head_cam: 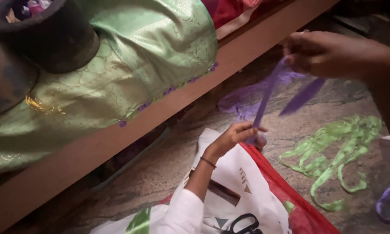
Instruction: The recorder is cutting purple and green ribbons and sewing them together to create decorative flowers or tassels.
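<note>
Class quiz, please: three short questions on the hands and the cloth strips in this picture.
1. True or false: the right hand and left hand both hold the purple strip.
2. What colour are the loose strips on the floor? A red, B green, C white.
3. Fill in: the scissors lie on a ___ sheet.
Key: 1 true; 2 B; 3 white.

Scissors (243, 224) and comb (224, 193) lie on the bag (229, 173), ribbon scraps (333, 160) to its right.
</note>
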